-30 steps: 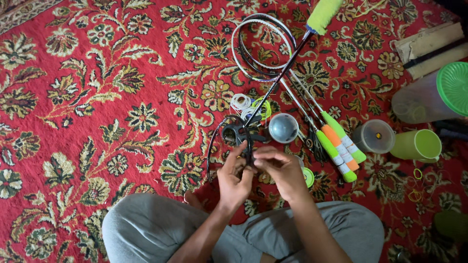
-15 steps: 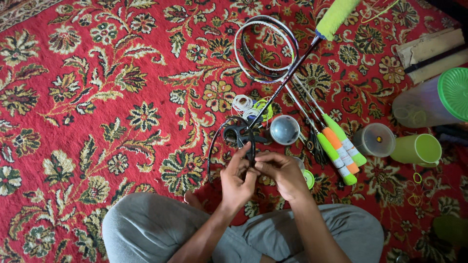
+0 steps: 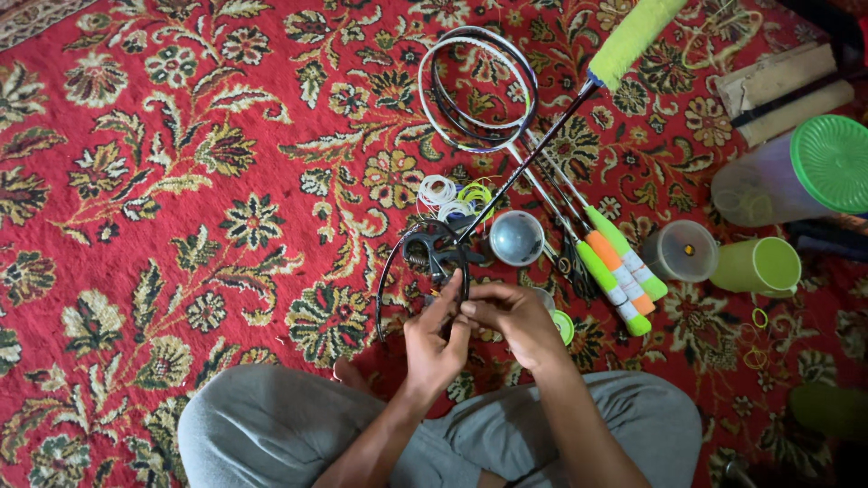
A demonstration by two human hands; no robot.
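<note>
I sit cross-legged on a red floral carpet point(image 3: 163, 226). My left hand point(image 3: 436, 339) and my right hand point(image 3: 508, 316) meet in front of my knees, both pinching the near rim of a black badminton racket frame point(image 3: 389, 267). Its dark shaft point(image 3: 533, 149) runs up and right to a lime-green grip point(image 3: 633, 41). A small black clamp tool point(image 3: 434, 251) sits on the frame just beyond my fingers. Coils of white and yellow string point(image 3: 452, 194) lie just beyond it.
Other rackets lie beyond, with stacked heads point(image 3: 479, 86) and green, orange and white grips point(image 3: 615, 267). A small round steel bowl point(image 3: 515, 238) sits by the shaft. At right stand a clear jar with a green lid point(image 3: 787, 176), a small clear tub point(image 3: 680, 251) and a green cup point(image 3: 758, 265).
My hands stay on the frame rim with only slight finger movement. The view has shifted a little; nothing else moved.
</note>
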